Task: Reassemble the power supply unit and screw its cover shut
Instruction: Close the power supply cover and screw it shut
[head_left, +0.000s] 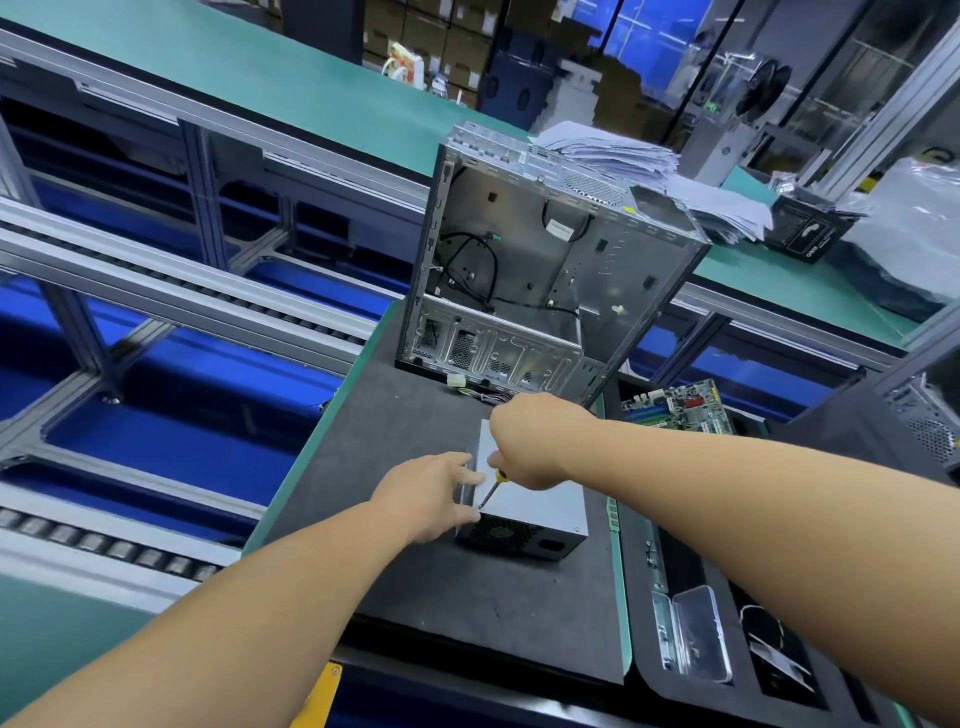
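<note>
The grey power supply unit (540, 506) lies on the dark mat (415, 426), its fan grille facing me and its flat cover on top. My right hand (535, 441) grips a screwdriver (491, 490) with a yellow collar. The tool slants down to the cover's near left corner. My left hand (434, 496) presses against the unit's left side, thumb at the front corner and fingers over the top edge. The screw under the tip is too small to see.
An open, empty computer case (540, 270) stands upright just behind the unit, with loose cables at its foot. A motherboard (680, 408) and a clear plastic box (696, 636) lie in trays to the right. Paper stacks (649, 166) sit behind the case. Roller conveyors run along the left.
</note>
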